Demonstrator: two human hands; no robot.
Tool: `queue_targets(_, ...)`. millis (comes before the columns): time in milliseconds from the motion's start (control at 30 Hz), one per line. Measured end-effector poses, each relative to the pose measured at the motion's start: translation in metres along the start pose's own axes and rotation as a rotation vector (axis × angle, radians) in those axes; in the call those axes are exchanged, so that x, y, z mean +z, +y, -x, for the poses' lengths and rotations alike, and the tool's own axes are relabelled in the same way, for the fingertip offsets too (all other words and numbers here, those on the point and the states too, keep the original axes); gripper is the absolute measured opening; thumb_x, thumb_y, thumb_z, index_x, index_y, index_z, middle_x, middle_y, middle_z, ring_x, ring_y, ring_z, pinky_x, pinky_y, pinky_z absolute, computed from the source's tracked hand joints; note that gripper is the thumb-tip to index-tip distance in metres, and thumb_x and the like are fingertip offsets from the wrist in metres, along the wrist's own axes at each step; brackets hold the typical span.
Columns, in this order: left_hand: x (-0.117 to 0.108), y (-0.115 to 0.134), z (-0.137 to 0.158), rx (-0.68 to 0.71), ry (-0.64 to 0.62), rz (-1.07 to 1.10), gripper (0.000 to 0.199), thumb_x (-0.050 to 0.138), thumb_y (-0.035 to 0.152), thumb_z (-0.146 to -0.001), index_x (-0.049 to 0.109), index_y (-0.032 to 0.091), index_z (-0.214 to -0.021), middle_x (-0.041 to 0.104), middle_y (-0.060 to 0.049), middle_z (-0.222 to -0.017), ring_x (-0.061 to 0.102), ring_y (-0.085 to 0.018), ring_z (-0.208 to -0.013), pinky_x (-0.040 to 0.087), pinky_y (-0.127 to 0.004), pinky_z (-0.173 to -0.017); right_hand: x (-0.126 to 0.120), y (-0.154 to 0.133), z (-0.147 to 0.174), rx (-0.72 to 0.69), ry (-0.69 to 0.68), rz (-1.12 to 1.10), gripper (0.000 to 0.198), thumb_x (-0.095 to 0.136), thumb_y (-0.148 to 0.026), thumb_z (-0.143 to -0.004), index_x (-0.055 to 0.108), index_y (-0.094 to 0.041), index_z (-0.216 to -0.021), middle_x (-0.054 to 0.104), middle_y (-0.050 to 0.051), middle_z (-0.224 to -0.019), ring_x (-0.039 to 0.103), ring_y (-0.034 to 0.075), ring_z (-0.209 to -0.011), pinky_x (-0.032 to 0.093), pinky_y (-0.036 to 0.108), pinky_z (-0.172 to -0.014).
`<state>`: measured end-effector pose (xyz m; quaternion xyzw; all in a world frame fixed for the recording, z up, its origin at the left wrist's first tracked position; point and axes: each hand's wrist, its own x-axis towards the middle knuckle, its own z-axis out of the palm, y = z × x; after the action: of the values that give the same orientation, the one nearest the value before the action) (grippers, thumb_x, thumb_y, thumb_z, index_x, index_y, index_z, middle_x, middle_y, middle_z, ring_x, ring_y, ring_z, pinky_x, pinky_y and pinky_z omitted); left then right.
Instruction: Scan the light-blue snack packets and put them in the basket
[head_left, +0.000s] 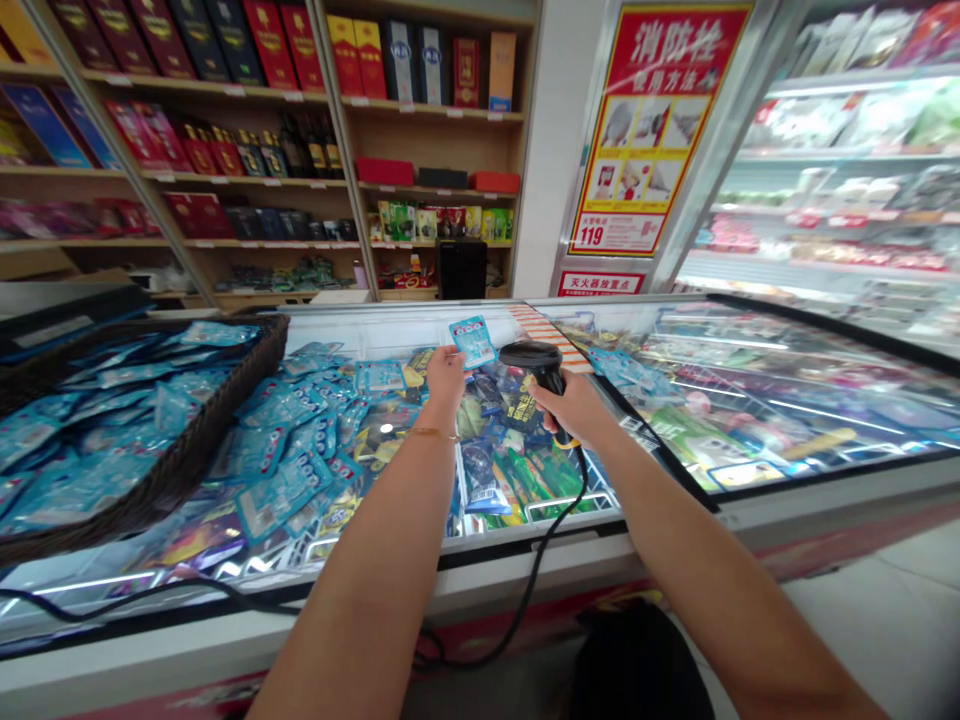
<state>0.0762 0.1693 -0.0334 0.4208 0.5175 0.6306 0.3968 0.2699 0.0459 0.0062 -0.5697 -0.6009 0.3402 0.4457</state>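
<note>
Here's the left grip point(444, 378), up in the middle and reaching forward, thumb and fingers pinching a blue packet point(473, 342) by its lower left corner; the packet is held up above the glass of a long chest freezer point(480, 580), tilted a little, printed face towards the camera; over on the other side the right grip point(576, 408) is wrapped around the handle of a black scanner point(531, 355), its head pointing left, nose right near the packet's edge, though whether the two touch I cannot tell; a black cable point(534, 590) drops from the handle and curves down over the freezer's front edge; left of the left arm, a loose pile of similar blue packets point(285, 490) spreads across the glass, and beyond it a dark wicker basket point(217, 430) is heaped with more; a smaller group of blue packets point(630, 372) lies to the right, past an orange-and-white striped strip point(547, 325); colourful bagged goods show through the glass below; behind stand shelves point(450, 112) of boxes and bottles, a red-and-yellow poster point(630, 130) beside them, and blurred, brightly lit display shelves point(840, 155) at far right
</note>
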Motion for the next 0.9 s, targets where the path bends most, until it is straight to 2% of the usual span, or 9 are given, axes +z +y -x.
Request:
queue_targets(200,0.000,0.005,0.004,-0.010,-0.010,-0.117,0.024,0.057,0.018,-0.089,0.067,0.016,-0.110,0.076,-0.006,-0.096,0.074,-0.018,-0.091,0.063,-0.030,-0.080,0.001,-0.001,0.000,0.015,0.005,0.005,0.018,0.073,-0.025,-0.089,0.056,-0.022,-0.085,0.059,-0.006,-0.057,0.056,0.011,-0.038,0.043,0.021,-0.039)
queue_targets(367,0.006,0.008,0.007,-0.046,0.023,-0.142,0.020,0.062,0.019,-0.088,0.070,0.016,-0.105,0.076,-0.005,-0.090,0.075,-0.017,-0.083,0.060,-0.026,-0.076,-0.001,-0.001,-0.004,0.037,0.013,-0.039,0.020,0.073,-0.026,-0.089,0.054,-0.022,-0.085,0.060,-0.005,-0.058,0.057,0.011,-0.038,0.042,0.021,-0.038)
queue_targets(467,0.023,0.012,0.012,-0.070,0.002,-0.152,0.014,0.065,0.017,-0.085,0.070,0.015,-0.099,0.076,-0.005,-0.085,0.076,-0.017,-0.081,0.058,-0.025,-0.072,-0.016,-0.004,-0.005,0.035,0.032,-0.077,0.020,0.073,-0.026,-0.088,0.054,-0.021,-0.085,0.062,-0.005,-0.060,0.056,0.011,-0.037,0.042,0.022,-0.038)
queue_targets(600,0.065,0.015,0.025,-0.148,-0.127,-0.138,0.008,0.074,0.012,-0.081,0.069,0.015,-0.087,0.073,-0.005,-0.074,0.077,-0.020,-0.075,0.056,-0.026,-0.065,-0.059,-0.001,-0.001,0.048,0.099,-0.030,0.022,0.074,-0.026,-0.087,0.053,-0.022,-0.081,0.059,-0.005,-0.051,0.052,0.011,-0.035,0.041,0.022,-0.038)
queue_targets(767,0.142,0.005,0.052,-0.206,-0.308,-0.051,0.012,0.076,0.007,-0.077,0.067,0.016,-0.076,0.072,-0.004,-0.070,0.076,-0.019,-0.075,0.057,-0.026,-0.068,-0.127,0.021,0.007,0.147,0.277,0.008,0.025,0.077,-0.021,-0.082,0.053,-0.022,-0.080,0.060,-0.003,-0.051,0.052,0.012,-0.035,0.041,0.023,-0.037)
queue_targets(900,0.196,-0.007,0.068,-0.218,-0.398,0.028,0.011,0.076,0.010,-0.077,0.067,0.016,-0.078,0.071,-0.004,-0.071,0.076,-0.018,-0.079,0.057,-0.023,-0.070,-0.167,0.036,0.017,0.199,0.389,0.039,0.023,0.076,-0.017,-0.080,0.054,-0.021,-0.082,0.059,-0.004,-0.051,0.053,0.013,-0.036,0.041,0.023,-0.037)
